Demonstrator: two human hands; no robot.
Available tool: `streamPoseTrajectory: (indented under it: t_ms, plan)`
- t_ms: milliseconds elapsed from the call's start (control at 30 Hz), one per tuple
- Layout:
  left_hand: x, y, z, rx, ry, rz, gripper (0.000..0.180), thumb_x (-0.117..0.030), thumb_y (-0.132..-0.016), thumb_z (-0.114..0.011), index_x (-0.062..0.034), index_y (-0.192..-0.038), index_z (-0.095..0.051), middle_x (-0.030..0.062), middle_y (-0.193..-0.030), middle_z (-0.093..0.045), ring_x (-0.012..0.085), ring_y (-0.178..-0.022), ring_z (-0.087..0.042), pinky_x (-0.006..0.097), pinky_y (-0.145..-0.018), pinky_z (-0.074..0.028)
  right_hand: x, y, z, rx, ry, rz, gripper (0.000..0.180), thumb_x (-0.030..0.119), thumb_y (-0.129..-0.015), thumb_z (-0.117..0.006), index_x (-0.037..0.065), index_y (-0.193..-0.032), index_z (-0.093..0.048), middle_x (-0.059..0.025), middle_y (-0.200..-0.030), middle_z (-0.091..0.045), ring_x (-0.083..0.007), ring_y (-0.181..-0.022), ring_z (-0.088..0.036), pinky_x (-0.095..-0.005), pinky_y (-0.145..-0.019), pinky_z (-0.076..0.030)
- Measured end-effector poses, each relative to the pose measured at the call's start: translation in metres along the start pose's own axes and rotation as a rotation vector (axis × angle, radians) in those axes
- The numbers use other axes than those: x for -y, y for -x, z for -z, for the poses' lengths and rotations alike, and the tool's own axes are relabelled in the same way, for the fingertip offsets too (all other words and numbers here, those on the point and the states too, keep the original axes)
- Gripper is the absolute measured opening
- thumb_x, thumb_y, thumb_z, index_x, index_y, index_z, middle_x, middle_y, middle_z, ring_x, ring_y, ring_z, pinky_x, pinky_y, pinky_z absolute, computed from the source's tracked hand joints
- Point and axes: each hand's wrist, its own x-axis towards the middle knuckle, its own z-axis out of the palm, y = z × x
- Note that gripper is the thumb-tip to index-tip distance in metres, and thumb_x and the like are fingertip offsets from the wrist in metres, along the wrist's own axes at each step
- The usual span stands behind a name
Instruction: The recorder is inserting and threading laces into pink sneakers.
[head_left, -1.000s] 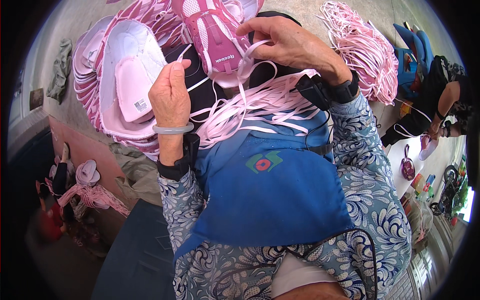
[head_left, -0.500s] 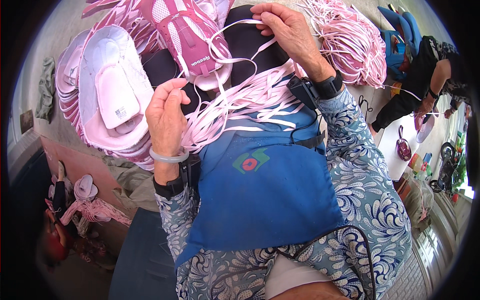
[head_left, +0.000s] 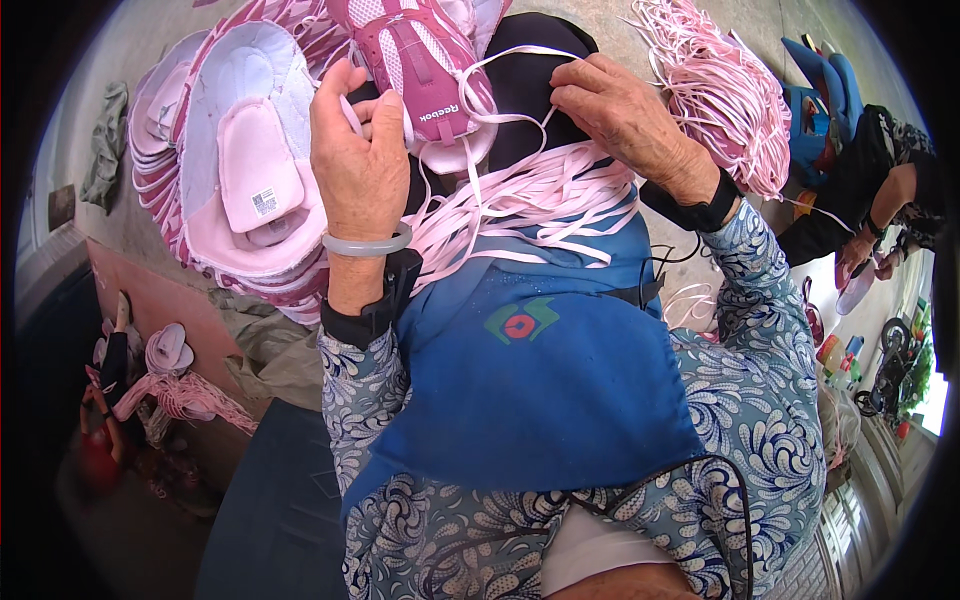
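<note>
At the upper left of the frame we see a stack of pale pink shoe uppers (head_left: pixel 240 170), fanned one over another; they look light and floppy, easy to lift by an edge. No box or bin shows plainly; the nearest thing to a container is our blue apron (head_left: pixel 540 400), whose lap carries a loose heap of pink laces (head_left: pixel 520 205).

Just right of the stack, our left hand (head_left: pixel 360 160) is closed around the side of the magenta shoe upper (head_left: pixel 420 60) at the top centre, fingers curled over its edge. We judge this upper soft and light, apt to fold, so it is best held at the firmer eyelet panel.

At the upper right centre our right hand (head_left: pixel 625 115) pinches a single pale lace (head_left: pixel 510 58) between thumb and fingertips; the lace runs across to the upper. It is thin, limp and likely to slip, best held near its tip.

Further right hangs a big bundle of laces (head_left: pixel 720 90), and at the far right another person's hand (head_left: pixel 858 255) is at work.
</note>
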Motion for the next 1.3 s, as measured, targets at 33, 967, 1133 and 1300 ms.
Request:
streamPoseTrajectory:
  t_ms: [33,967,1133,1300]
  plan:
    - [0.001,-0.002,-0.006,-0.013,-0.165,-0.167,0.050,-0.016,-0.084,-0.061,0.0043,-0.125,-0.041,0.0174,-0.118,-0.052,0.0222,-0.095,-0.057,0.030,-0.080,-0.048,-0.001,-0.003,0.002,0.016,0.027,0.015,0.014,0.005,-0.077,-0.061,0.003,-0.091,-0.059,-0.0088,-0.100,-0.054,-0.0263,-0.086,-0.053,-0.0327,-0.076,-0.047]
    - [-0.025,-0.020,-0.002,0.069,0.312,0.174,0.062,-0.013,-0.083,-0.053,0.0103,-0.134,-0.026,0.0271,-0.134,-0.034,0.0335,-0.126,-0.035,0.036,-0.104,-0.027,0.002,-0.097,-0.013,-0.203,-0.164,-0.216,0.020,0.013,-0.083,-0.059,0.001,-0.099,-0.061,-0.0140,-0.086,-0.058,-0.0288,-0.077,-0.059,-0.0348,-0.069,-0.049]
    - [-0.003,-0.066,-0.026,-0.010,0.094,0.156,0.056,-0.032,-0.089,-0.048,0.0070,-0.127,-0.038,0.0222,-0.119,-0.051,0.0291,-0.107,-0.051,0.035,-0.093,-0.038,0.002,-0.102,-0.010,-0.232,-0.247,-0.202,0.016,0.015,-0.083,-0.058,-0.001,-0.087,-0.061,-0.0160,-0.081,-0.058,-0.0316,-0.077,-0.059,-0.0395,-0.068,-0.048]
    - [0.037,-0.076,-0.040,0.082,0.333,0.155,0.064,-0.047,-0.085,-0.055,0.0053,-0.120,-0.046,0.0186,-0.111,-0.057,0.0261,-0.102,-0.054,0.034,-0.088,-0.041,0.000,-0.102,-0.008,-0.199,-0.278,-0.223,0.017,0.014,-0.083,-0.058,-0.002,-0.086,-0.060,-0.0179,-0.082,-0.058,-0.0331,-0.077,-0.058,-0.0394,-0.069,-0.047]
